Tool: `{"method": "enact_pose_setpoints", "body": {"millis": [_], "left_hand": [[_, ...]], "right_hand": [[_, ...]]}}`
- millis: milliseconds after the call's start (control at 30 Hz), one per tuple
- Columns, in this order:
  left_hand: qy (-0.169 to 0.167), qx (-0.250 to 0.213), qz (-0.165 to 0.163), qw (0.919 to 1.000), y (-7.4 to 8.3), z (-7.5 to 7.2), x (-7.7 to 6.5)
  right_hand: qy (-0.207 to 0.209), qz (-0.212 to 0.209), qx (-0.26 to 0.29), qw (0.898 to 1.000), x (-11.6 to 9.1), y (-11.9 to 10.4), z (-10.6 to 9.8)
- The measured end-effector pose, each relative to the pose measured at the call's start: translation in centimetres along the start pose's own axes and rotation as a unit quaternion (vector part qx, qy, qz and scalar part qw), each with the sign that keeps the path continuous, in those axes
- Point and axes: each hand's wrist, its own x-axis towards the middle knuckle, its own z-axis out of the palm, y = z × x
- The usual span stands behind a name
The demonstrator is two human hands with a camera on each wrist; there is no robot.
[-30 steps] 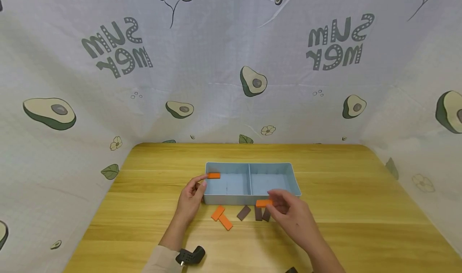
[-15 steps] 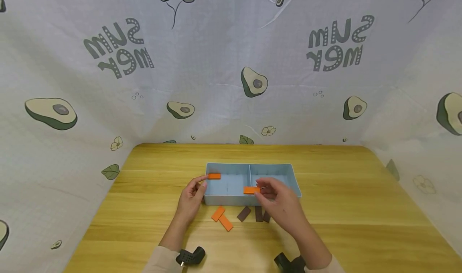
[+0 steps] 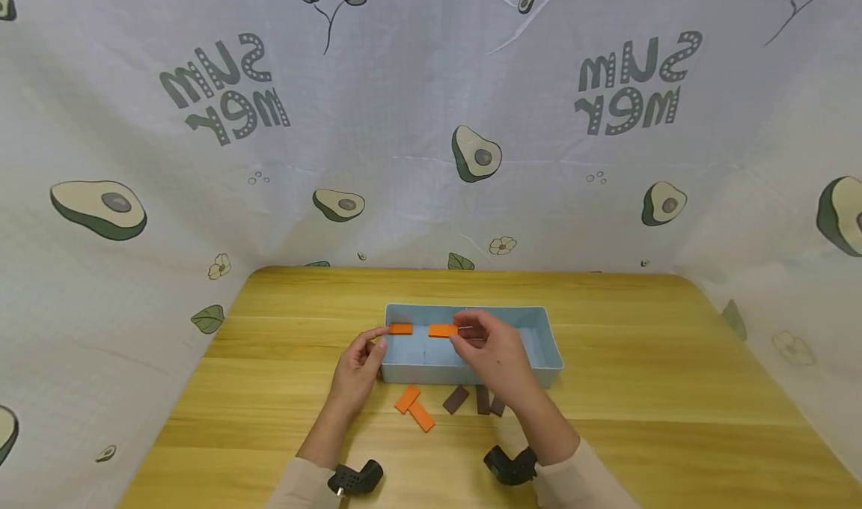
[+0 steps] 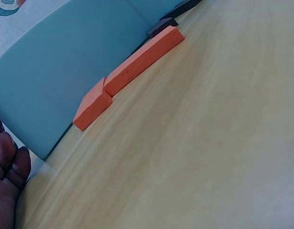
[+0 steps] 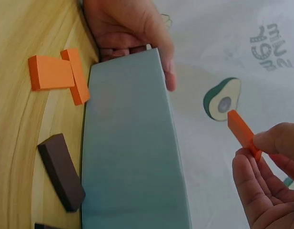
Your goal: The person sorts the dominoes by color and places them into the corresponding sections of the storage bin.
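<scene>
A light blue two-compartment box (image 3: 431,375) sits on the wooden table. My left hand (image 3: 357,364) grips its left end, the thumb at the rim in the right wrist view. Between the thumb and fingers of my right hand (image 3: 497,352) an orange block (image 3: 442,331) is pinched, held over the left compartment. Another orange block (image 3: 401,329) lies in that compartment's back left corner. In the right wrist view the pinched block (image 5: 243,134) is above the level of the box rim. My right hand hides much of the divider and part of the right compartment.
In front of the box lie two touching orange blocks (image 3: 421,415). To their right are a slanted dark brown block (image 3: 456,399) and two more brown blocks (image 3: 483,400) close together. A patterned cloth (image 3: 404,120) hangs behind the table.
My right hand has carried the orange block from in front of the box, left and away from me, to over the left compartment. The left hand has stayed at the box's left end.
</scene>
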Motion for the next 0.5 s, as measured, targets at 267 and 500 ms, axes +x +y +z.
{"method": "enact_pose_setpoints", "body": {"millis": [267, 500], "left_hand": [[-0.003, -0.004, 0.011, 0.9999, 0.2, 0.0, 0.0], [0.001, -0.001, 0.003, 1.0000, 0.2, -0.1, 0.1]], "right_hand": [[-0.022, 0.017, -0.008, 1.000, 2.5, -0.2, 2.6], [-0.060, 0.025, -0.054, 0.996, 4.8, 0.7, 4.7]]}}
